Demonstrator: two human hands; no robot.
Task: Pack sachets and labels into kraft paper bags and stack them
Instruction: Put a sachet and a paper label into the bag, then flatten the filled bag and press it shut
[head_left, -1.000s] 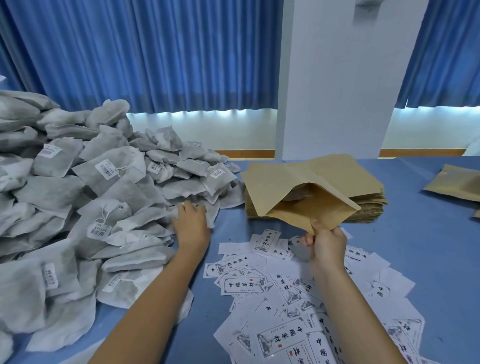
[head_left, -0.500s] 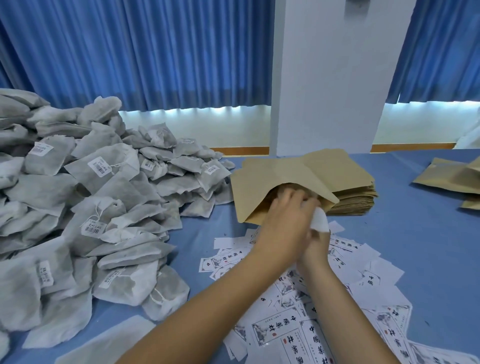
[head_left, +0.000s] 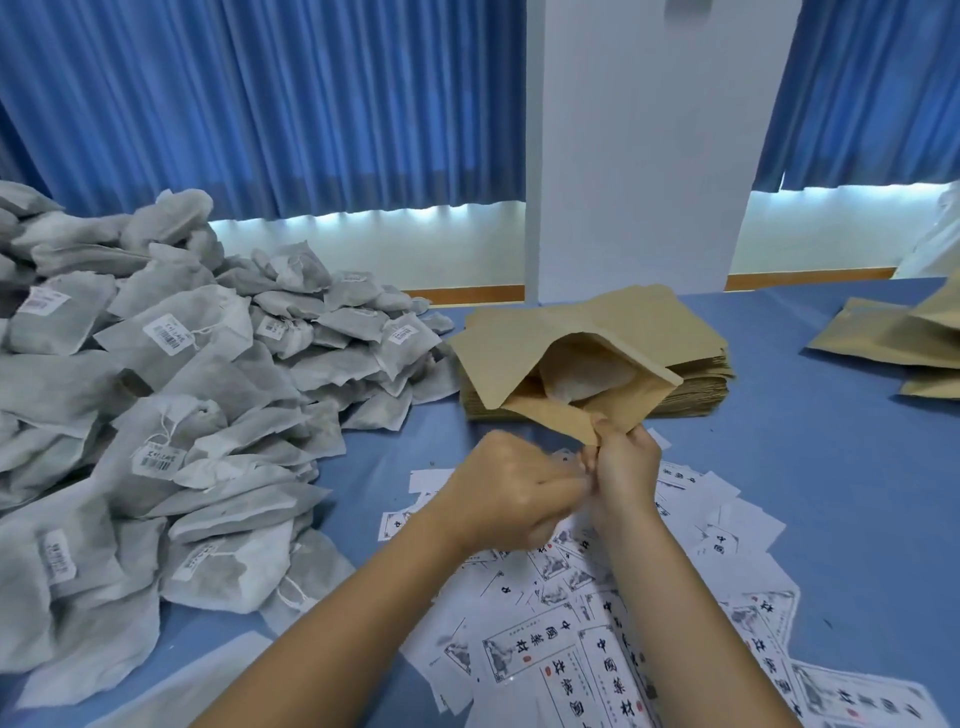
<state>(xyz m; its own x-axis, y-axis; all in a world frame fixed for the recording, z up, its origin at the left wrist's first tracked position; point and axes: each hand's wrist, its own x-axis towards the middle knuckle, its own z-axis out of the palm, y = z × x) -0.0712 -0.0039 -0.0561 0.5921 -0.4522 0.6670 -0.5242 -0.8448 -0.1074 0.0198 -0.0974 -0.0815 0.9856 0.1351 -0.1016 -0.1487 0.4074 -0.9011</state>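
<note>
Packing: the right hand (head_left: 621, 467) is pinching the near edge of the open bag (head_left: 514, 358), and one sachet (head_left: 587, 376) is lying inside.
The left hand (head_left: 506, 493) is curling against the right one; whether it is gripping anything, I cannot tell. The bag is leaning on the stack (head_left: 701, 387), far centre. Bare table (head_left: 810, 467) is lying open at right. The pile (head_left: 208, 374), with barcode stickers, is filling the left. Near labels (head_left: 550, 654) are showing black Chinese characters.
</note>
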